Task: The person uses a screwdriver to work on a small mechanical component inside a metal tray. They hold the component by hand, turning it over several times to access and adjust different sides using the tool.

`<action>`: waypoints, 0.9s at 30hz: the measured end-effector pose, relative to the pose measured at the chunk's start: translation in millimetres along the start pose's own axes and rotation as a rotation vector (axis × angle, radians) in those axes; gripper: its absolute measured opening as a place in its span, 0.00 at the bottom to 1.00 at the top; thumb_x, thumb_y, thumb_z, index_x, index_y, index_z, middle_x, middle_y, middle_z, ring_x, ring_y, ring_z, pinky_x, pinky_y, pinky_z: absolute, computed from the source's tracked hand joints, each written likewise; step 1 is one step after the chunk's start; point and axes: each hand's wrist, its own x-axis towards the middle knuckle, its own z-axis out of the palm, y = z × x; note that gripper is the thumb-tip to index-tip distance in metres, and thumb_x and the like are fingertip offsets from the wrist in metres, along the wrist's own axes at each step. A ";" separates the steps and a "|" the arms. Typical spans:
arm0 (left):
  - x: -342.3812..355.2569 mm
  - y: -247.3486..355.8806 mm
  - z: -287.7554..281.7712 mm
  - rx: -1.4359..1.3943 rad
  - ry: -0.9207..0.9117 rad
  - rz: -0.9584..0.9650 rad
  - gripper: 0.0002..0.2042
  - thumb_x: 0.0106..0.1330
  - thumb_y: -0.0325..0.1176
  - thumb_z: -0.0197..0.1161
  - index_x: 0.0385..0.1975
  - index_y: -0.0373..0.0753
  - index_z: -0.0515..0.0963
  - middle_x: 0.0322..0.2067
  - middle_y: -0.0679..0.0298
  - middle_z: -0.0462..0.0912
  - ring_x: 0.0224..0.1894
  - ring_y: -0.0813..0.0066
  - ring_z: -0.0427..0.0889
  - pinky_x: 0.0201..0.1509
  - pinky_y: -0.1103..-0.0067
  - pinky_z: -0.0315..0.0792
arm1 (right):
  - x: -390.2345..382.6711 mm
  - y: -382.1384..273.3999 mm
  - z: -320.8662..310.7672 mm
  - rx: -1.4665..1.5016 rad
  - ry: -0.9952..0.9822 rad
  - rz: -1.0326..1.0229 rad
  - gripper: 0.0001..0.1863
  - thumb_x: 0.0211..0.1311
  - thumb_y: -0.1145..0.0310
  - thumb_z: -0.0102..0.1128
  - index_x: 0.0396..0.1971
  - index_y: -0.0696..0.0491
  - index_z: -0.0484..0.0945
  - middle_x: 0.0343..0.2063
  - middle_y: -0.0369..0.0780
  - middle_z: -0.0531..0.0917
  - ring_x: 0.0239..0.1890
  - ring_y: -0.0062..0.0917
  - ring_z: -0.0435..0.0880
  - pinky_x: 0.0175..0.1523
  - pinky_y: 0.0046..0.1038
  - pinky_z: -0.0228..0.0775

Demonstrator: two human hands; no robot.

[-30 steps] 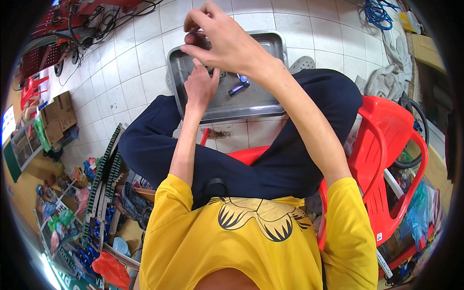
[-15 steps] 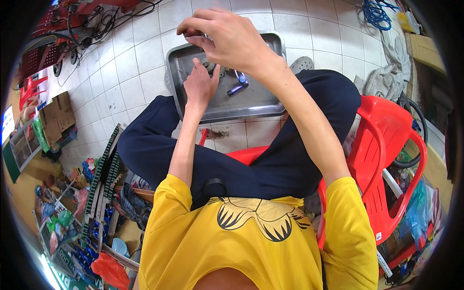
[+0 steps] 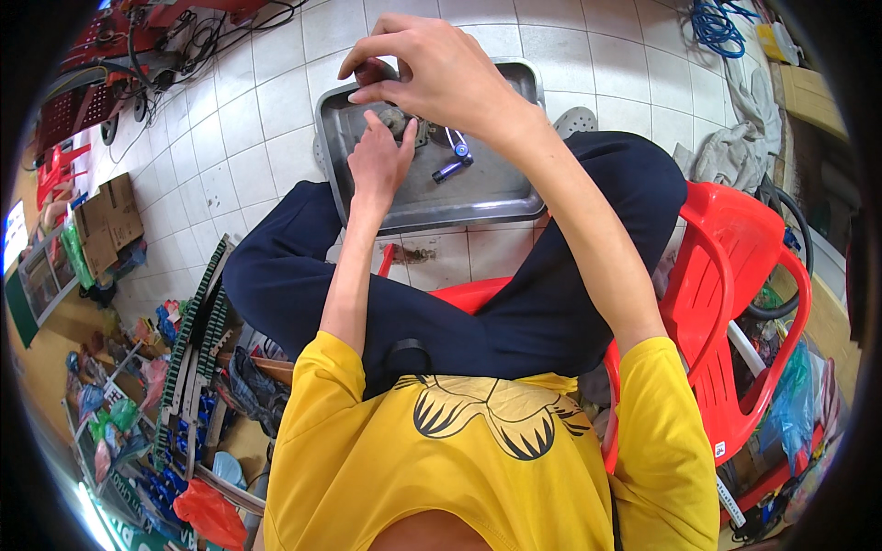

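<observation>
A grey metal tray (image 3: 432, 219) lies in front of my crossed legs. Inside it, my left hand (image 3: 379, 163) has its thumb and index finger round a round grey metal part (image 3: 395, 121), steadying it against the tray. Above that part is my right hand (image 3: 441, 78), its fingers curled about a dark reddish rounded thing (image 3: 371, 72), perhaps a handle; its lower end is hidden. Right of the metal part lie small blue-purple cylinders (image 3: 450, 171) with white bits near them. A flat grey piece (image 3: 423, 129) shows partly behind the left hand.
A red plastic chair (image 3: 735, 275) stands at the right, near a grey cloth (image 3: 740, 138) and a coiled blue cord (image 3: 721, 32). Left are a cardboard box (image 3: 108, 225), green-edged strips (image 3: 197, 340) and heaped plastic bags. Red equipment with black cables (image 3: 207, 41) is at far left.
My right hand has turned slightly and its fingers have shifted, showing more of the dark reddish thing. The left hand stays almost still on the metal part.
</observation>
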 end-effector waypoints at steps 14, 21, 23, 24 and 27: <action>2.4 -6.5 4.3 -0.008 -0.010 0.072 0.40 0.70 0.56 0.60 0.62 0.19 0.61 0.47 0.37 0.84 0.45 0.38 0.87 0.48 0.51 0.79 | -2.0 -10.0 2.1 0.015 -0.031 0.060 0.13 0.59 0.60 0.73 0.43 0.44 0.84 0.39 0.36 0.84 0.39 0.34 0.88 0.42 0.37 0.80; 3.7 -14.2 11.4 0.015 0.033 0.101 0.43 0.70 0.57 0.61 0.65 0.18 0.58 0.47 0.37 0.84 0.45 0.39 0.87 0.49 0.51 0.79 | -2.5 -11.5 -0.2 -0.040 -0.029 0.030 0.12 0.59 0.64 0.70 0.43 0.44 0.84 0.37 0.36 0.85 0.39 0.34 0.88 0.42 0.36 0.80; 3.9 -11.5 8.3 -0.014 0.014 0.097 0.44 0.70 0.57 0.60 0.66 0.17 0.58 0.47 0.37 0.84 0.45 0.39 0.87 0.49 0.51 0.79 | -2.0 -10.2 2.1 -0.041 -0.030 0.042 0.13 0.58 0.66 0.69 0.43 0.45 0.84 0.38 0.36 0.86 0.39 0.34 0.89 0.43 0.36 0.81; 3.9 -9.7 6.8 -0.008 -0.003 0.082 0.43 0.70 0.57 0.60 0.66 0.17 0.58 0.47 0.37 0.84 0.45 0.39 0.87 0.49 0.51 0.79 | -1.4 -8.9 2.4 -0.003 -0.029 0.046 0.14 0.58 0.65 0.71 0.44 0.45 0.83 0.38 0.35 0.86 0.39 0.33 0.88 0.43 0.34 0.81; 3.8 -11.2 7.9 0.003 -0.001 0.066 0.42 0.70 0.56 0.60 0.65 0.18 0.60 0.48 0.37 0.84 0.45 0.39 0.87 0.49 0.51 0.79 | 0.6 -6.8 3.9 0.053 -0.021 0.034 0.17 0.58 0.62 0.73 0.47 0.47 0.82 0.38 0.34 0.85 0.38 0.29 0.88 0.43 0.31 0.81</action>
